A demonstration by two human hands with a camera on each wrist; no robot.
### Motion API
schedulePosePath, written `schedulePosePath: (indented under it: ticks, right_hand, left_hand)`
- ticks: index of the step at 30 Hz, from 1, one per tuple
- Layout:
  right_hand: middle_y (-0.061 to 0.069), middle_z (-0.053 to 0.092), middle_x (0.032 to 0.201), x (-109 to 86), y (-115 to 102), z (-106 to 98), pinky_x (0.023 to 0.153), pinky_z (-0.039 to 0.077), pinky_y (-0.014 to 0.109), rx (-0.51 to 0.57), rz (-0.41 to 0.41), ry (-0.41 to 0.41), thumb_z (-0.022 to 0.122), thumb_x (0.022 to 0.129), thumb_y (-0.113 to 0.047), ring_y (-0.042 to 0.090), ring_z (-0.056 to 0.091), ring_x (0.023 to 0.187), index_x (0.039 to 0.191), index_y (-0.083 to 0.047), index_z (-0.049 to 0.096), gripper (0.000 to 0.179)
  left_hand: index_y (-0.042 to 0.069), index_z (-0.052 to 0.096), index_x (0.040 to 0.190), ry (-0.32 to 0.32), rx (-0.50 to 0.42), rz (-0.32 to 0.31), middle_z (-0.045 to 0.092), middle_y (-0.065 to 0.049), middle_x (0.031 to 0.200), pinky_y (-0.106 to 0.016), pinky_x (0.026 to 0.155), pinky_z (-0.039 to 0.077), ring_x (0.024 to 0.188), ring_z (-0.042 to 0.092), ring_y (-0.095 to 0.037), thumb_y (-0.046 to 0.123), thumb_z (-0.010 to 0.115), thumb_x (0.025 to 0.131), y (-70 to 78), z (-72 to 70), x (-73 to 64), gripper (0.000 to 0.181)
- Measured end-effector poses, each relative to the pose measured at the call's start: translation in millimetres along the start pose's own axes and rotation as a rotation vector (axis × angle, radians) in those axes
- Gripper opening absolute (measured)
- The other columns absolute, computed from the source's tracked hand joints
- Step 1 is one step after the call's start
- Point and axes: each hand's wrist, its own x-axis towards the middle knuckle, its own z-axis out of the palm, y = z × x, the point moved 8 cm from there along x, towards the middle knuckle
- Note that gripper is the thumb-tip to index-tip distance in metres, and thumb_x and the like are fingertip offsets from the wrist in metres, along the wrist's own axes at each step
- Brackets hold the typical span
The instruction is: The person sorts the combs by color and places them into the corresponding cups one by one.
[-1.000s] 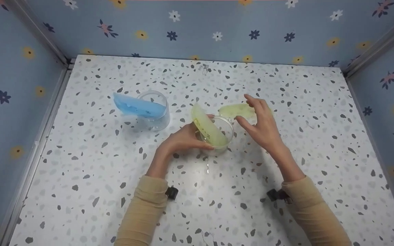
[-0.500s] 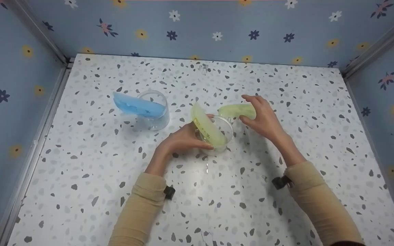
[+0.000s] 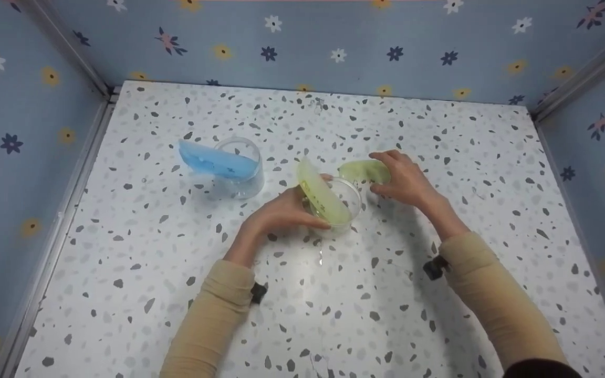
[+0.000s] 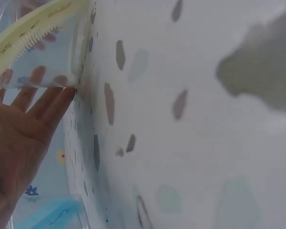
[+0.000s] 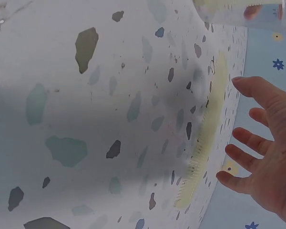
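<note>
In the head view my left hand (image 3: 284, 212) grips a clear plastic cup (image 3: 356, 206), fingers round the back and thumb along the front. A pale yellow comb (image 3: 319, 190) leans inside that cup, its upper end sticking out past the rim; its teeth show in the left wrist view. A second yellow comb (image 3: 361, 171) lies on the table behind the cup. Over this comb's right end hovers my right hand (image 3: 408, 181), thumb and fingers spread to either side. The right wrist view shows those fingers apart from the flat comb (image 5: 207, 129), holding nothing.
To the left stands another clear cup (image 3: 250, 185) with a blue comb (image 3: 216, 160) slanting out of it. The speckled white table (image 3: 302, 315) is bounded by flowered blue panels (image 3: 308, 47) at the back and both sides.
My right hand has come lower and closer round the right end of the comb on the table, its thumb and fingers drawing nearer each other. The left hand keeps the cup in place.
</note>
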Motion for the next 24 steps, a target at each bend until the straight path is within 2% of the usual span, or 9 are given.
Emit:
schedulePosePath:
  ticks: [7, 15, 20, 24]
  right_hand:
    - [0.019, 0.047, 0.155, 8.1, 6, 7, 0.119, 0.035, 0.068, -0.066, 0.020, -0.094, 0.084, 0.080, -0.025, 0.043, 0.044, 0.143, 0.154, -0.019, 0.047, 0.082]
    - [0.021, 0.050, 0.145, 13.3, 7, 7, 0.107, 0.045, 0.064, -0.159, -0.023, -0.151, 0.088, 0.074, -0.026, 0.043, 0.049, 0.132, 0.153, -0.017, 0.048, 0.089]
    - [0.020, 0.047, 0.145, 20.3, 4, 11, 0.106, 0.046, 0.064, -0.193, -0.007, -0.198, 0.089, 0.075, -0.027, 0.041, 0.048, 0.130, 0.152, -0.018, 0.049, 0.087]
    - [0.018, 0.046, 0.145, 27.1, 2, 13, 0.107, 0.045, 0.064, -0.230, 0.007, -0.218, 0.088, 0.078, -0.028, 0.039, 0.047, 0.130, 0.152, -0.019, 0.050, 0.084]
  left_hand:
    - [0.035, 0.039, 0.154, -0.014, -0.018, 0.001, 0.053, 0.005, 0.154, -0.046, 0.127, 0.032, 0.142, 0.050, -0.016, 0.042, 0.096, 0.067, 2.3, -1.0, 0.2, 0.105]
    - [0.029, 0.038, 0.156, -0.031, 0.007, 0.021, 0.056, 0.007, 0.151, -0.042, 0.126, 0.034, 0.141, 0.051, -0.015, 0.039, 0.094, 0.070, 3.7, 0.6, 2.8, 0.103]
    - [0.027, 0.037, 0.158, -0.038, 0.000, 0.011, 0.054, 0.005, 0.153, -0.044, 0.127, 0.034, 0.143, 0.050, -0.017, 0.038, 0.095, 0.071, 3.1, 0.6, 2.4, 0.105]
    - [0.029, 0.037, 0.157, -0.034, -0.015, 0.008, 0.055, 0.004, 0.152, -0.045, 0.126, 0.035, 0.141, 0.052, -0.019, 0.037, 0.095, 0.070, 1.4, 0.9, 1.3, 0.105]
